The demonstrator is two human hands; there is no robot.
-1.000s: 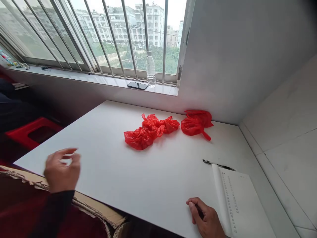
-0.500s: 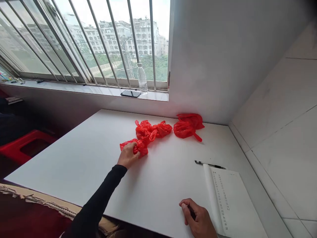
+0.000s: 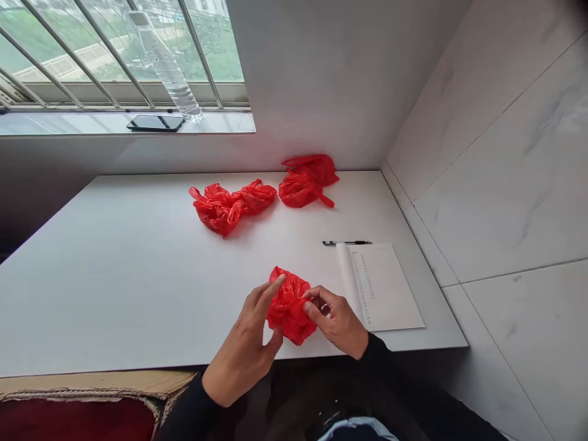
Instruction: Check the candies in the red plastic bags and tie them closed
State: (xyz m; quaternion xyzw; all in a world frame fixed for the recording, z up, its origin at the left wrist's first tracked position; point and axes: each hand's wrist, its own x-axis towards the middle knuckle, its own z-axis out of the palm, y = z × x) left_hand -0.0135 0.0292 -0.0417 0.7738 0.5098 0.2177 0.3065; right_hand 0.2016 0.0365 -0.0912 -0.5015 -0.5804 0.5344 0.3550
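A crumpled red plastic bag (image 3: pixel 290 306) is near the table's front edge, between my two hands. My right hand (image 3: pixel 337 318) pinches its right side between thumb and fingertips. On the other side, my left hand (image 3: pixel 248 337) has its thumb and fingers spread apart beside the bag; its fingertips overlap the bag's left edge, and I cannot tell whether they touch it. Farther back on the white table (image 3: pixel 138 275) lie more bunched red plastic bags (image 3: pixel 225 208), and to their right another red bag heap (image 3: pixel 305 180) rests by the wall.
An open notebook (image 3: pixel 390 288) with handwriting lies at the right, a black pen (image 3: pixel 347 242) along its top edge. A phone (image 3: pixel 156 123) and a clear bottle (image 3: pixel 169 70) are on the windowsill. Cardboard (image 3: pixel 101 383) borders the table's front left.
The front red bag has come from the back group to the table's near edge, with my left hand, now opened. My right hand has taken hold of it. The view has tilted down and right.
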